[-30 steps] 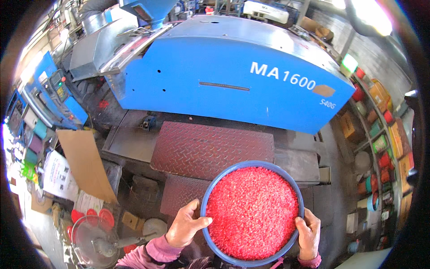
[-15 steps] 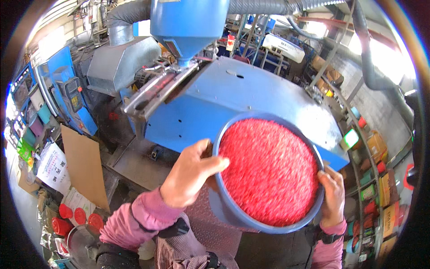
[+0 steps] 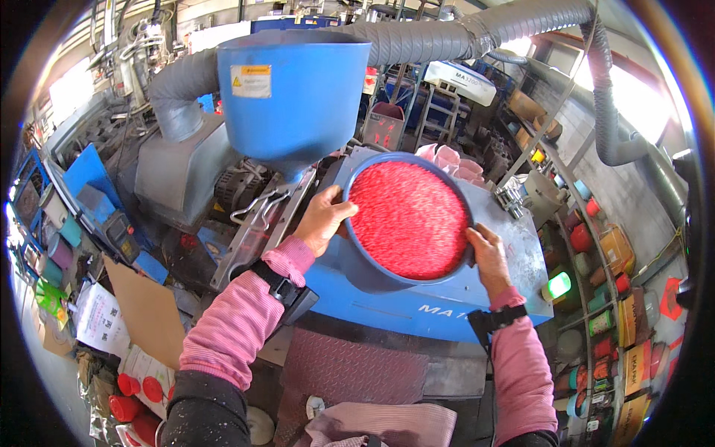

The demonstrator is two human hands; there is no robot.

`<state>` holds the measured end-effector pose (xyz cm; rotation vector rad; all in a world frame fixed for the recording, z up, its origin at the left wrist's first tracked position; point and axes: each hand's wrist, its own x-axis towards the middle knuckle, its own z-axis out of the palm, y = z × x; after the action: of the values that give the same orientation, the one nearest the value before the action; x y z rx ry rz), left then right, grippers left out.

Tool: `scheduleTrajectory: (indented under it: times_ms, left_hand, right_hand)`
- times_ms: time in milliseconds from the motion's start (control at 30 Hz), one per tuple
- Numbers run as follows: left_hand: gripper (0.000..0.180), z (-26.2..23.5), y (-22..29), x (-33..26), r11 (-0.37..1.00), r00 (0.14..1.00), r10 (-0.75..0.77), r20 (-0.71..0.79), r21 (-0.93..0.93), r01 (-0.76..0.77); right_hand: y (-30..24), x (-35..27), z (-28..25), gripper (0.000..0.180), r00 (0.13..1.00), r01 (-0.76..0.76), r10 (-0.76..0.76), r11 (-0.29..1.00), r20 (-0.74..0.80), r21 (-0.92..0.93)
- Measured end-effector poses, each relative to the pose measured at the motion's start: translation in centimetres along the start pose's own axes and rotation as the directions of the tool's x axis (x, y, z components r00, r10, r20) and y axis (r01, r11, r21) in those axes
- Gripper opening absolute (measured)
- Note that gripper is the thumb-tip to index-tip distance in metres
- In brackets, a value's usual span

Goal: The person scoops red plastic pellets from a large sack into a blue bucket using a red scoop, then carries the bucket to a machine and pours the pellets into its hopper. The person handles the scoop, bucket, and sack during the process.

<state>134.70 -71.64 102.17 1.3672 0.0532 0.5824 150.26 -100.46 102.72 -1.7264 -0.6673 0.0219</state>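
A round grey-blue tub (image 3: 362, 262) filled near the brim with bright red pellets (image 3: 410, 220) is held between both hands, tilted toward me. My left hand (image 3: 322, 220) grips its left rim, thumb over the edge and fingers hidden behind the wall. On the opposite side my right hand (image 3: 489, 257) clasps the rim, thumb on top. Behind the tub lies the top of a blue machine (image 3: 514, 223). To the far left of the tub stands a large blue hopper (image 3: 298, 104) with a warning label, narrowing down onto the machine's metal slide rails (image 3: 257, 238).
A grey corrugated duct (image 3: 424, 41) runs behind the hopper. Shelves with boxes and colored containers (image 3: 581, 238) line the right side. A green lamp (image 3: 555, 286) glows at the machine's right corner. Cardboard (image 3: 149, 305) leans at left; a red textured step plate (image 3: 357, 372) lies below.
Both hands have carried the tub forward and up, away from my body, over the blue machine. The view has shifted so more of the hopper shows.
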Motion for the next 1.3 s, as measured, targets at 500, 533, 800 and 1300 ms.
scheduleTrajectory:
  times_ms: [500,533,800,1300]
  left_hand:
    - [0.030,7.1,3.5,-5.3,0.968,0.947,-0.251,-0.198,-0.057,0.245]
    - [0.031,7.3,3.9,-5.3,0.954,0.928,-0.298,-0.225,-0.091,0.285]
    - [0.031,8.5,5.3,-3.5,0.919,0.864,-0.394,-0.313,-0.172,0.356]
    - [0.033,9.8,29.5,10.5,0.969,0.967,-0.242,-0.081,-0.077,0.236]
  right_hand:
    - [-2.4,0.8,-8.1,0.032,0.939,-0.221,0.206,0.975,0.276,0.024]
    - [-2.8,1.5,-8.5,0.040,0.908,-0.259,0.243,0.966,0.340,0.001]
    - [-5.7,5.4,-7.9,0.039,0.829,-0.446,0.423,0.895,0.365,-0.022]
    - [-30.5,21.6,-14.9,0.041,0.956,-0.017,0.110,0.947,0.272,-0.320]
